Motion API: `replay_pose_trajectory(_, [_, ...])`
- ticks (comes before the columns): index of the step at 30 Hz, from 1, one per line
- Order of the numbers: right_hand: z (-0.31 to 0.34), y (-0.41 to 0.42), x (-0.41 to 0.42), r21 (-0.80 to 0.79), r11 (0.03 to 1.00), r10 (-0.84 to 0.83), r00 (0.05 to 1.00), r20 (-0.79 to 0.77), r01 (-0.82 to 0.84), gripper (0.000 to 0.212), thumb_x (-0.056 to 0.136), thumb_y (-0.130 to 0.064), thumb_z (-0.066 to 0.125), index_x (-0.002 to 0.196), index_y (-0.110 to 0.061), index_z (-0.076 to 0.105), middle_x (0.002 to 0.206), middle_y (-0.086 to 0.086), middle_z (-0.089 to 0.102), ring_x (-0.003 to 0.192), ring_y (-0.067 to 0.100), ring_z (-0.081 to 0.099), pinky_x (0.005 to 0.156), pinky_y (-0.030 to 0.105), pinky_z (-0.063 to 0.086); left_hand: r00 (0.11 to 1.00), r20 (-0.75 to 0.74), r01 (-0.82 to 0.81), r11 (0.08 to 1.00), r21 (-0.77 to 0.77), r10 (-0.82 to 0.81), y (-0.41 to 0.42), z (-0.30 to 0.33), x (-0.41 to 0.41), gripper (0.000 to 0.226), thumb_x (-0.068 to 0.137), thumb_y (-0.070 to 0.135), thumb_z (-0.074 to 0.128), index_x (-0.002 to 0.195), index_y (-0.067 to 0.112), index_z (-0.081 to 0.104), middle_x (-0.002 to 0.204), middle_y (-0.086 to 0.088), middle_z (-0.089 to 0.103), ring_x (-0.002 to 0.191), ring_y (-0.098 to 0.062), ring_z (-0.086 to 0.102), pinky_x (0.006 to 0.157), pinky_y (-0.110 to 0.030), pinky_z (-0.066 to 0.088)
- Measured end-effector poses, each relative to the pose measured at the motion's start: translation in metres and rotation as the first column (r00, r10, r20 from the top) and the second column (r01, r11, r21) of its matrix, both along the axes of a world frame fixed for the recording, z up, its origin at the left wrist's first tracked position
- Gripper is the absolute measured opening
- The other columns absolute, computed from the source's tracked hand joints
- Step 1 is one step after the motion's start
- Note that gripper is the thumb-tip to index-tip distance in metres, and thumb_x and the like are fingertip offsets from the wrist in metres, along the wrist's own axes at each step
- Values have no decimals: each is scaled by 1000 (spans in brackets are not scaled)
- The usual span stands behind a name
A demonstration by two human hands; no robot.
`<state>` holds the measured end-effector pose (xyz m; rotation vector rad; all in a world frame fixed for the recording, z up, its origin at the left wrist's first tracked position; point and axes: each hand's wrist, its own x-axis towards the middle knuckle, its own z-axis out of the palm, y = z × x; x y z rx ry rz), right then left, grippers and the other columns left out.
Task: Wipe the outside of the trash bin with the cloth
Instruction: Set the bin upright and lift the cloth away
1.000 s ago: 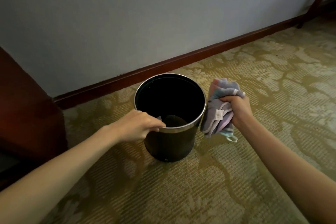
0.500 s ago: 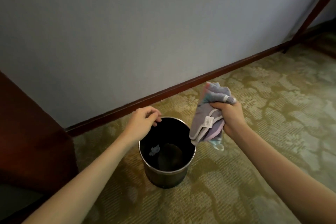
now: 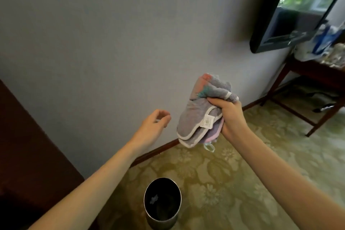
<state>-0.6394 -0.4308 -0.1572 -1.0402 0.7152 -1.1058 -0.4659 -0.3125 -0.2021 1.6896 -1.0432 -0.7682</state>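
Patterned green carpet (image 3: pixel 233 183) runs up to a grey wall (image 3: pixel 112 43) with a dark wooden skirting board (image 3: pixel 155 152) along its foot. On the carpet, at the bottom edge of the view and a little out from the skirting board, stands the trash bin (image 3: pixel 162 221), a small round metal can, upright and open-topped, with a pale scrap of something lying inside. Neither hand touches it.

The cloth (image 3: pixel 201 117) is up in the air well above the bin, bunched in the right hand (image 3: pixel 231 117), whose fingers are clamped round its upper folds; grey terry layers with white edging, a label and a small loop hang below the fist. The left hand (image 3: pixel 153 126) is beside it, empty, fingers loosely curled and not closed on anything.

The bin looks light and stiff, with a smooth wall that will probably slide or tip under a sideways rub, so one hand on the rim to steady it seems wise. The cloth is soft and limp and should wrap the curve easily.

Dark wooden furniture (image 3: pixel 28 155) stands close on the bin's left; to the right the carpet lies open as far as a wooden desk (image 3: pixel 317 73) in the far corner.
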Motion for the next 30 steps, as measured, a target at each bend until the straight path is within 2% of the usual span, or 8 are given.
replay_pose_trajectory(6, [132, 18, 8, -121, 992, 52, 994, 101, -39, 16, 75, 11, 65, 82, -2, 69, 71, 7, 74, 69, 20, 72, 58, 25, 56, 992, -47, 119, 992, -35, -121, 23, 128, -15, 51, 85, 60, 49, 128, 34, 43, 121, 16, 54, 105, 1, 55, 80, -22, 46])
replay_pose_trajectory(10, [160, 35, 32, -159, 985, 91, 982, 167, -64, 16, 73, 13, 65, 82, 1, 69, 72, 9, 74, 71, 22, 72, 62, 29, 57, 985, -111, 125, 991, -40, -129, 43, 157, -1, 95, 59, 82, 53, 138, 33, 33, 132, 9, 50, 116, -8, 53, 97, -33, 45])
replay_pose_trajectory(13, [166, 56, 61, -150, 986, 98, 974, 203, -68, 15, 74, 12, 64, 85, 3, 69, 72, 10, 74, 73, 24, 71, 67, 33, 59, 980, -137, 143, 989, -24, -145, 64, 162, 24, 111, 48, 85, 62, 142, 35, 26, 141, 2, 46, 122, -14, 51, 102, -38, 44])
replay_pose_trajectory(15, [167, 76, 87, -150, 985, 118, 968, 223, -85, 15, 76, 12, 62, 84, 1, 69, 71, 9, 73, 70, 22, 71, 65, 31, 59, 975, -114, 191, 982, 2, -189, 82, 163, 45, 109, 50, 81, 68, 141, 38, 26, 140, 6, 48, 121, -13, 53, 101, -39, 45])
replay_pose_trajectory(20, [170, 137, 156, -131, 989, 104, 952, 288, -68, 14, 78, 9, 63, 79, -3, 70, 70, 8, 74, 69, 20, 71, 64, 31, 59, 983, -128, 118, 989, -88, -128, 135, 173, 116, 85, 46, 62, 82, 116, 28, 50, 109, 7, 68, 97, -9, 66, 94, -37, 51])
replay_pose_trajectory(24, [176, 185, 211, -95, 993, 99, 931, 351, -70, 12, 78, 8, 64, 80, -2, 69, 71, 8, 73, 69, 20, 71, 64, 33, 60, 981, -186, 10, 978, -209, -50, 178, 186, 180, 67, 50, 42, 85, 106, 23, 56, 96, 3, 71, 85, -8, 69, 69, -23, 53])
replay_pose_trajectory(28, [177, 226, 258, -105, 990, 132, 913, 385, -98, 16, 76, 10, 65, 79, -5, 71, 75, 9, 74, 73, 20, 72, 64, 31, 59, 978, -208, -69, 961, -268, 13, 217, 196, 234, 44, 64, 21, 83, 102, 16, 61, 92, 1, 73, 82, -12, 68, 73, -24, 53])
replay_pose_trajectory(30, [176, 242, 277, -88, 985, 168, 909, 381, -145, 22, 74, 8, 67, 93, -3, 70, 85, 11, 74, 80, 23, 71, 67, 33, 58, 971, -240, -94, 950, -297, 21, 236, 201, 257, 33, 70, 15, 79, 101, 14, 66, 91, 0, 75, 80, -12, 70, 68, -21, 54])
